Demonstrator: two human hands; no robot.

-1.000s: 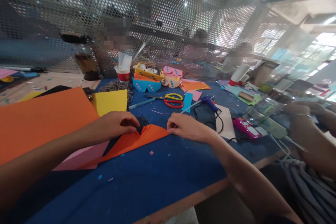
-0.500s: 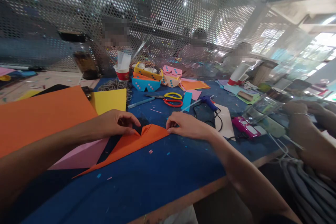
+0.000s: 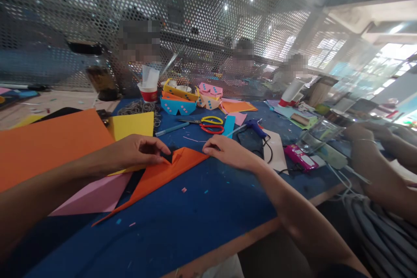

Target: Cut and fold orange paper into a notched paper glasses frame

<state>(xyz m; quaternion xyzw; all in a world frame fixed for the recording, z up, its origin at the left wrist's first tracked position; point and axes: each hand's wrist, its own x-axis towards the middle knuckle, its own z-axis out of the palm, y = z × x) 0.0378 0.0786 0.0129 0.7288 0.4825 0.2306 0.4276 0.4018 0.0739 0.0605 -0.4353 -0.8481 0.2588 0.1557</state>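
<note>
A folded sheet of orange paper (image 3: 156, 179) lies on the blue table in front of me, with a long thin point toward the lower left and a creased notch along its upper edge. My left hand (image 3: 145, 150) pinches that upper edge beside the notch, thumb and fingers closed on the paper. At the sheet's right corner, my right hand (image 3: 223, 150) has thumb and fingertips closed on the paper. Scissors (image 3: 211, 124) with yellow and red handles lie just beyond, beside a blue pen (image 3: 172, 129) and a blue paper strip (image 3: 229, 126).
Large orange (image 3: 55, 143), yellow (image 3: 133, 126) and pink sheets (image 3: 94, 193) lie at left. Paper glasses (image 3: 178, 106) and a paper cup (image 3: 149, 91) stand at the back. A glue gun (image 3: 256, 127), pink device (image 3: 301, 157) and another person's arms (image 3: 374, 152) are at right.
The view has shifted slightly. Both hands stay on the orange paper, and its notched upper edge stands a little differently by my left fingers.
</note>
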